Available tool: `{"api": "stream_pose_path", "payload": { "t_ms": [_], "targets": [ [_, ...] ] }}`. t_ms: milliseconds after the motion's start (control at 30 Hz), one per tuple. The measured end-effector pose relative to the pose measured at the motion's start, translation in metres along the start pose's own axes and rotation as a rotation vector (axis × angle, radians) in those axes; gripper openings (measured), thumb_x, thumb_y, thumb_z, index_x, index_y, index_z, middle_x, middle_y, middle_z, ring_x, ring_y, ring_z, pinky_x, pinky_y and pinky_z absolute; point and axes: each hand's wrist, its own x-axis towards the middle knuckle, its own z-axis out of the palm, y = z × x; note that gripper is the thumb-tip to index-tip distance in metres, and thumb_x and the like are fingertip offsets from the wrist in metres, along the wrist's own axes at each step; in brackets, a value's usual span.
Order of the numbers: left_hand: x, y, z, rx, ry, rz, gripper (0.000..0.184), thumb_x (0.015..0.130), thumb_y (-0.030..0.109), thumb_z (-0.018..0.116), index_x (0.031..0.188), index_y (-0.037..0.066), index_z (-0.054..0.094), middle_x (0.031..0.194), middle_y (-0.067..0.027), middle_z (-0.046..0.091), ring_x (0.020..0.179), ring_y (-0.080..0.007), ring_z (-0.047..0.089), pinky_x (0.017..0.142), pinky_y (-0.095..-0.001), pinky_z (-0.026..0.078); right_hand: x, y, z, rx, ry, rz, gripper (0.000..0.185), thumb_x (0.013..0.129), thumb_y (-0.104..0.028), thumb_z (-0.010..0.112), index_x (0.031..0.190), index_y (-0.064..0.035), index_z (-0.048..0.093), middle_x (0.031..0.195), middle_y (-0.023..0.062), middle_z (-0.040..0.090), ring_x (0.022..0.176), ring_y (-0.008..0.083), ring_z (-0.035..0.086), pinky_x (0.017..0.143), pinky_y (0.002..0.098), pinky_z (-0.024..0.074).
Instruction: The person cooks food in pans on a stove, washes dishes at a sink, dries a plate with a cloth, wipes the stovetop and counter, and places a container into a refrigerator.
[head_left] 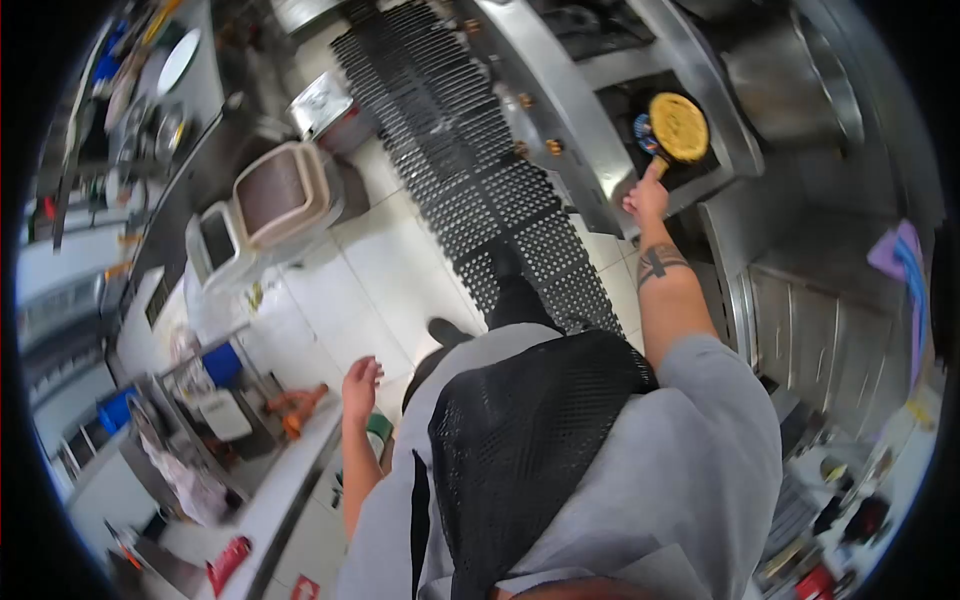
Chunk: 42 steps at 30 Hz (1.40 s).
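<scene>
At the upper right, my right hand point(648, 195) is closed round the handle of a small pan point(678, 128) with a round yellow food in it. The pan sits over a stove burner point(690, 172), and blue flame shows at its left side. Lower down and left of my body, my left hand point(363, 385) hangs in the air with its fingers loosely curled and apart, holding nothing.
A perforated black mat point(500, 190) runs along the tiled floor beside the steel stove point(605, 185). Beige bins point(285, 195) stand at the left. A counter point(250, 490) with a red item point(230, 562) lies at lower left. A steel counter point(830, 260) is at the right.
</scene>
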Motion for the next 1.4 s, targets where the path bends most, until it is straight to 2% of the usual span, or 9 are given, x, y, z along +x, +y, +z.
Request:
{"api": "stream_pose_path", "payload": {
  "t_ms": [100,200,467,567,733,967,1033,1100,1400],
  "targets": [
    [0.004,-0.025,-0.027,0.047,-0.007,0.001,0.034,0.099,0.027,0.058,0.123,0.004,0.061,0.105,-0.007,0.07,0.09,-0.0169,0.067,0.075,-0.0302,0.051,-0.101,-0.014,0.014,-0.365,0.192,-0.084,0.076,0.093,-0.067,0.048,0.108,0.0072,0.056,0.097,0.0243,0.07,0.077,0.0344,0.072,0.06,0.0473,0.0573],
    [0.015,-0.082,-0.059,0.021,0.021,-0.097,0.033,0.098,0.026,0.058,0.122,0.004,0.062,0.104,-0.0073,0.07,0.09,-0.0167,0.067,0.074,-0.0306,0.051,-0.12,0.068,0.019,-0.72,0.33,-0.327,0.073,0.095,-0.057,0.048,0.113,0.0141,0.047,0.113,0.0397,0.061,0.11,0.0516,0.059,0.095,0.0519,0.0471],
    [0.024,-0.307,-0.196,-0.024,0.104,-0.457,0.025,0.088,0.023,0.06,0.093,0.001,0.069,0.083,-0.0151,0.071,0.078,-0.0282,0.07,0.075,-0.0417,0.056,-0.345,0.171,0.192,-1.25,-0.873,-0.632,0.043,0.096,-0.042,0.054,0.099,0.0006,0.055,0.09,0.0158,0.061,0.086,0.0285,0.061,0.071,0.0385,0.0492],
    [0.031,-0.372,-0.258,0.97,-0.085,0.095,0.019,0.083,0.019,0.063,0.091,0.003,0.069,0.086,-0.0174,0.071,0.081,-0.0359,0.069,0.076,-0.0469,0.056,-0.43,0.135,0.258,-1.263,-1.1,-0.649,0.033,0.097,-0.037,0.056,0.093,-0.0042,0.058,0.081,0.0062,0.06,0.077,0.0192,0.061,0.061,0.0328,0.0497],
    [0.06,-0.336,-0.346,-0.338,0.379,-0.376,0.023,0.084,0.021,0.063,0.092,0.0,0.068,0.084,-0.017,0.07,0.075,-0.0284,0.069,0.069,-0.0417,0.054,-0.55,0.015,0.349,-1.172,-1.589,0.061,0.041,0.102,-0.037,0.053,0.12,-0.0013,0.061,0.107,0.009,0.066,0.096,0.0206,0.065,0.084,0.0351,0.0545],
    [0.117,-0.303,-0.401,-0.46,0.462,-0.188,0.033,0.089,0.03,0.062,0.1,0.0,0.07,0.088,-0.0142,0.072,0.074,-0.0239,0.069,0.071,-0.0373,0.054,-0.781,-0.058,0.458,-0.903,-2.397,0.406,0.086,0.096,-0.051,0.059,0.147,0.0124,0.032,0.149,0.0209,0.043,0.138,0.0253,0.043,0.115,0.0389,0.0314],
    [0.111,-0.311,-0.419,-0.493,0.44,-0.215,0.035,0.089,0.031,0.062,0.102,0.0,0.07,0.089,-0.0148,0.072,0.075,-0.0248,0.069,0.072,-0.0373,0.054,-0.895,-0.066,0.483,-1.2,-1.817,-0.147,0.051,0.097,-0.021,0.062,0.133,0.0135,0.052,0.123,0.0183,0.065,0.108,0.0224,0.066,0.101,0.0361,0.0493],
    [0.098,-0.314,-0.443,-0.141,0.257,-0.269,0.036,0.09,0.031,0.062,0.107,0.0,0.069,0.09,-0.0143,0.072,0.077,-0.0243,0.069,0.074,-0.0362,0.054,-0.891,-0.043,0.596,-1.108,-2.383,0.56,0.069,0.097,-0.023,0.063,0.148,0.0115,0.031,0.152,0.0184,0.041,0.139,0.0226,0.041,0.115,0.0345,0.0293],
    [0.098,-0.316,-0.622,-0.644,0.616,-0.401,0.035,0.095,0.028,0.062,0.114,-0.001,0.067,0.097,-0.0118,0.071,0.085,-0.0184,0.067,0.078,-0.0316,0.053,-1.17,0.052,0.771,-1.44,-2.972,0.824,0.052,0.099,-0.009,0.055,0.149,0.0009,0.04,0.145,0.0087,0.051,0.128,0.0155,0.05,0.109,0.0277,0.036]
  ]
}}
